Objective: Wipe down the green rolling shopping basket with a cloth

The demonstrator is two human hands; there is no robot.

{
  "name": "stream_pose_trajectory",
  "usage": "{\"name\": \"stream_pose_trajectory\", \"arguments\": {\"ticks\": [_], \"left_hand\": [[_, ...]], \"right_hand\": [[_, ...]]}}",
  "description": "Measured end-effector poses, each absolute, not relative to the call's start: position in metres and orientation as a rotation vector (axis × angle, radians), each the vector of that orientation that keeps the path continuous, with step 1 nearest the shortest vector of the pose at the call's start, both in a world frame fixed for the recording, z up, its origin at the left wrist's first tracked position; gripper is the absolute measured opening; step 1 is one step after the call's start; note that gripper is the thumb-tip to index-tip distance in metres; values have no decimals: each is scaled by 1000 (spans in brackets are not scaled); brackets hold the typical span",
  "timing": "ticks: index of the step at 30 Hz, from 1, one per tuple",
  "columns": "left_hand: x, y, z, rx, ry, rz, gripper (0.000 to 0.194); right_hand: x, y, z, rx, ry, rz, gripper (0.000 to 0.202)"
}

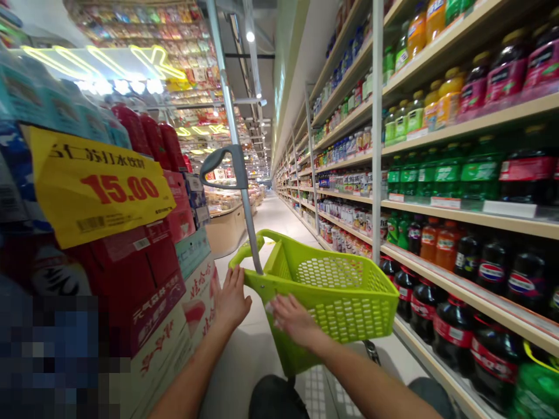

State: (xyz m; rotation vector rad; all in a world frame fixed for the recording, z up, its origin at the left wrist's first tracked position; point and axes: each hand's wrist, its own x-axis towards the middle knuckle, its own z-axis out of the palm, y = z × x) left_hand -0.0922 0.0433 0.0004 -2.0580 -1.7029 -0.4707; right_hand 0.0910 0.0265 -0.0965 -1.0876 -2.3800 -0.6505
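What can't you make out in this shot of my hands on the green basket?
- Head view: the green basket floor is hidden by its near wall, so its contents cannot be told.
- Its wheels are hidden under the basket, the left hand and the right hand.
- The lower-left corner is pixelated.
- Bottle labels on the right shelves are blurred.
- The small print on the yellow price sign is too blurred to read.

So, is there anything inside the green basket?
No, the green basket shows only its bare mesh walls and floor, while the left hand and right hand rest on its near rim.
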Motion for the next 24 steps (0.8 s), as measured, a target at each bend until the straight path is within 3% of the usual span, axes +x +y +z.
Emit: {"name": "stream_pose_trajectory", "arguments": {"ticks": [3, 10, 16, 22, 24], "left_hand": [[-93, 45, 1, -2047, -1688, -472, 66], [-77, 39, -5, -2030, -1642, -539, 59], [-44, 27, -24, -2216, -1325, -568, 60], [-14, 24, -38, -2303, -1257, -518, 59], [-6, 22, -42, -2345, -1249, -487, 59]], "right_hand": [[100, 21, -128, -1074, -2449, -626, 30], [127, 29, -92, -1280, -2073, -757, 35], [153, 15, -151, -1235, -2227, -777, 31], [170, 21, -112, -1328, -1965, -871, 35], [177, 19, -119, -1370, -1973, -871, 33]]}}
